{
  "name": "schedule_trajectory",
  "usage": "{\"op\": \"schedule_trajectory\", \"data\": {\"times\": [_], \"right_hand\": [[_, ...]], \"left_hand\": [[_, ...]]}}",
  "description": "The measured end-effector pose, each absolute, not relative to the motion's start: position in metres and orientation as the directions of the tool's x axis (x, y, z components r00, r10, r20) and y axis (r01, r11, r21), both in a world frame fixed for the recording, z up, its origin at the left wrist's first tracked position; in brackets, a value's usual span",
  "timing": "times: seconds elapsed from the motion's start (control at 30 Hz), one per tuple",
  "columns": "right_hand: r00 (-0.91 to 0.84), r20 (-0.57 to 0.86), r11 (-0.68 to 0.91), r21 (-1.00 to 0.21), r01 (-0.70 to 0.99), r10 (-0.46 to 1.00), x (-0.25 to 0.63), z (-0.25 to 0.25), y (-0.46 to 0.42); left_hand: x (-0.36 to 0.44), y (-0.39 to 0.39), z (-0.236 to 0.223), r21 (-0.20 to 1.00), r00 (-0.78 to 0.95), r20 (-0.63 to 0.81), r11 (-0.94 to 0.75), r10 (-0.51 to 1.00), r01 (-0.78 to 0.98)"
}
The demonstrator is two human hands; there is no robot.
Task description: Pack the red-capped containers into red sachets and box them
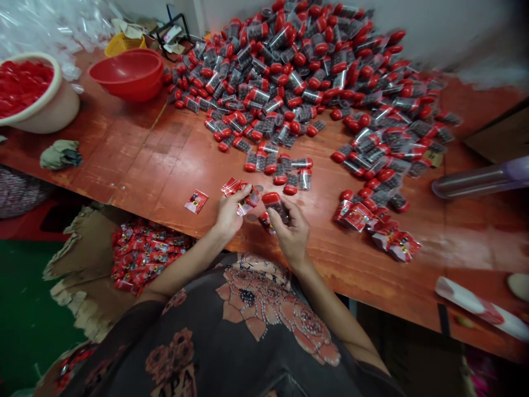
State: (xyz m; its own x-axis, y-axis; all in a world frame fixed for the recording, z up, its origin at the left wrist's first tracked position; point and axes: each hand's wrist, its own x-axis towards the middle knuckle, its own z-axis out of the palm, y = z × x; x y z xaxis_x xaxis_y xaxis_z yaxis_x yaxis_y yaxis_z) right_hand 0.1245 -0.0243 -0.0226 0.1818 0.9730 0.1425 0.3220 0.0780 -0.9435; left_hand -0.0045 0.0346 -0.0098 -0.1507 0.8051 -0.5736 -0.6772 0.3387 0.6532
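— What do the two hands hold?
— A person's left hand (230, 214) pinches small, shiny red printed packets (248, 202) between its fingers, above the near side of a reddish-brown wooden surface (165, 157). The right hand (294, 231), just beside it, has its fingers clamped around a clear plastic cylinder with a rounded red cap and dark contents (273, 203).

— And around them?
— A single flat red-and-white printed packet (196, 202) lies left of the left hand. On the far side spreads a large heap of red-capped clear cylinders (285, 77), reaching toward the right.

— The far left?
— A round white plastic tub (63, 105) filled with red pieces (25, 85), near a red plastic bowl (136, 88).

— Below the near edge?
— Many red printed packages (146, 255) beside torn brown cardboard (78, 264).
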Motion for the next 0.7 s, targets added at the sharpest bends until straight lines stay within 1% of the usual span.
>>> {"op": "schedule_trajectory", "data": {"times": [0.1, 0.23, 0.33, 0.5, 0.7], "right_hand": [[0.149, 0.174, 0.112, -0.93, 0.351, 0.973, 0.124, -0.023, -0.025], [0.15, 0.199, 0.126, -0.912, 0.391, 0.968, 0.123, -0.027, -0.021], [0.177, 0.198, 0.118, -0.917, 0.382, 0.964, 0.123, -0.03, -0.019], [0.202, 0.201, 0.122, -0.931, 0.345, 0.959, 0.125, -0.033, -0.018], [0.197, 0.169, 0.104, -0.947, 0.303, 0.966, 0.124, -0.032, -0.02]], "left_hand": [[-0.005, 0.034, -0.011, 0.659, -0.148, -0.573, 0.346, 0.806, -0.668], [-0.004, 0.033, -0.014, 0.653, -0.116, -0.555, 0.345, 0.824, -0.674], [-0.005, 0.032, -0.015, 0.635, -0.105, -0.556, 0.34, 0.824, -0.693], [-0.005, 0.031, -0.016, 0.601, -0.065, -0.589, 0.383, 0.806, -0.701], [-0.004, 0.031, -0.014, 0.609, -0.105, -0.575, 0.339, 0.811, -0.717]]}}
